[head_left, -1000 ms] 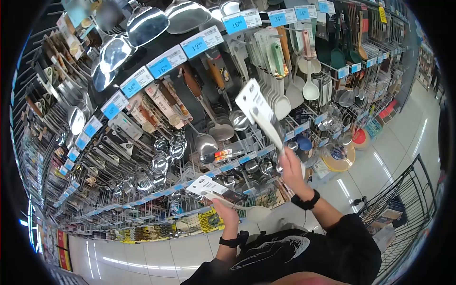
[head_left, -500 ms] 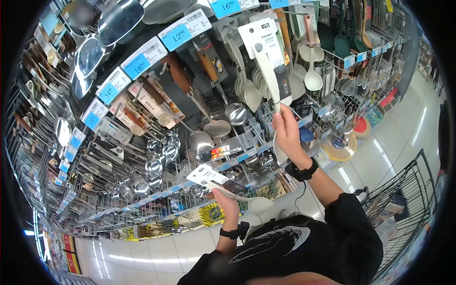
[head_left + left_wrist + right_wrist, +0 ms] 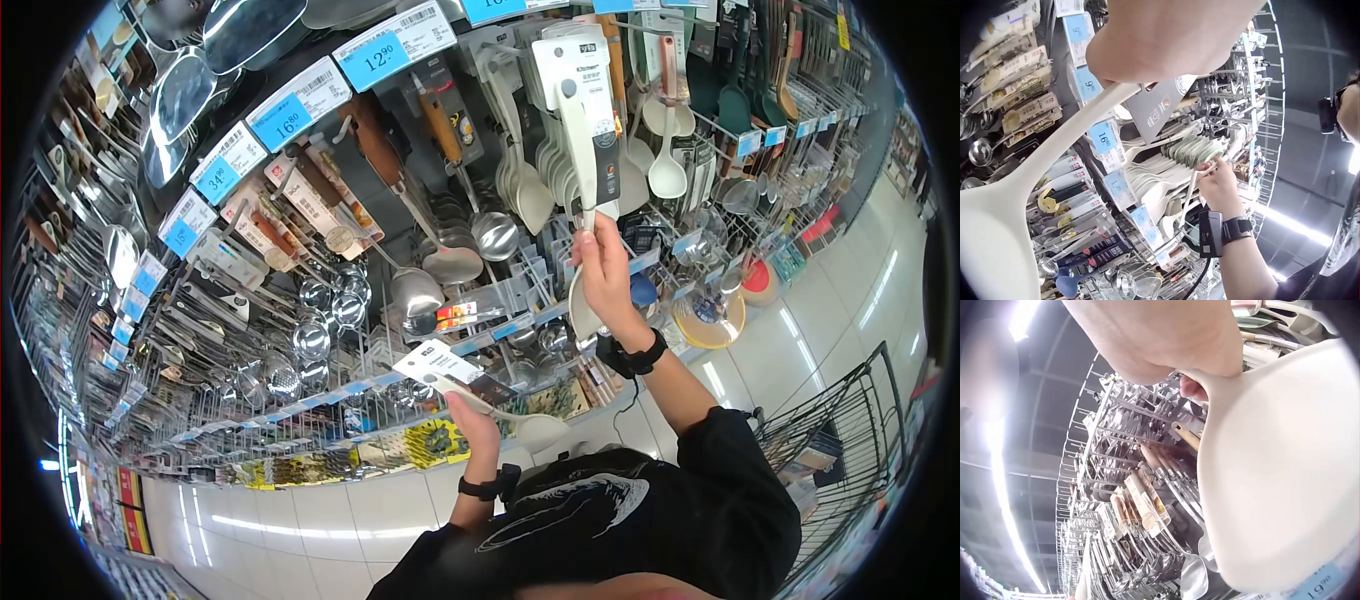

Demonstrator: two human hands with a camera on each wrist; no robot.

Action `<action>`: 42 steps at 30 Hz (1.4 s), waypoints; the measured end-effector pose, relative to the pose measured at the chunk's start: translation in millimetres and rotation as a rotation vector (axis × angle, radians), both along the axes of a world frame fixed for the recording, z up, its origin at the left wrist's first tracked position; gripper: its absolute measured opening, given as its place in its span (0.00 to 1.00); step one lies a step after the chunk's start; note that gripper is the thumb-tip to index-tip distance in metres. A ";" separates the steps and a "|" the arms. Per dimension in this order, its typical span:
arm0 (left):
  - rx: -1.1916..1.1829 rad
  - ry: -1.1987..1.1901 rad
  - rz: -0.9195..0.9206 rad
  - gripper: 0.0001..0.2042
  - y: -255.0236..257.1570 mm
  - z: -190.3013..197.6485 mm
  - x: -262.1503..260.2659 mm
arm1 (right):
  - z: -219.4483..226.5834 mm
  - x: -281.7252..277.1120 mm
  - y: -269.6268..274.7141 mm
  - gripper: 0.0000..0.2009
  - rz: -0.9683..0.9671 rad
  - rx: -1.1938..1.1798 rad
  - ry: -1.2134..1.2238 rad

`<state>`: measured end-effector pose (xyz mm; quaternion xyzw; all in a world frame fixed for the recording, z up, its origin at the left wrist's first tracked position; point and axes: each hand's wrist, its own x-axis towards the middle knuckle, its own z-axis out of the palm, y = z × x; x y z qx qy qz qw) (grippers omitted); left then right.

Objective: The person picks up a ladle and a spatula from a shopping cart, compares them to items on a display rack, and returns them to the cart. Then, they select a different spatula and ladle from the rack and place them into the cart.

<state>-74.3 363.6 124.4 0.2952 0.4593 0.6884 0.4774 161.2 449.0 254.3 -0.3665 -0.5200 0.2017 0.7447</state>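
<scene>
My right hand grips a cream spatula by its neck, handle pointing up. A white and black packaging card is fixed along the handle. The broad flat head shows large in the right wrist view, below the hand. My left hand holds a cream cooking spoon lower down, at waist height. Its printed card tilts to the upper left and its head points right, away from the fingers. Behind the raised card hang several cream spatulas on a hook, and a cream ladle hangs to their right.
Steel spatulas and ladles with wooden handles hang left of the raised card. Blue price tags line the shelf edges. A wire shopping cart stands at the right on the tiled floor.
My right hand has risen with the spatula, bringing its card more upright and over the hanging cream spatulas. My left hand with the spoon has barely moved. The head view has shifted slightly.
</scene>
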 end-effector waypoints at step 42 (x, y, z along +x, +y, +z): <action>-0.042 -0.003 0.040 0.25 -15.6 -11.2 8.7 | -4.3 -0.7 156.3 0.12 -0.148 -0.004 -0.265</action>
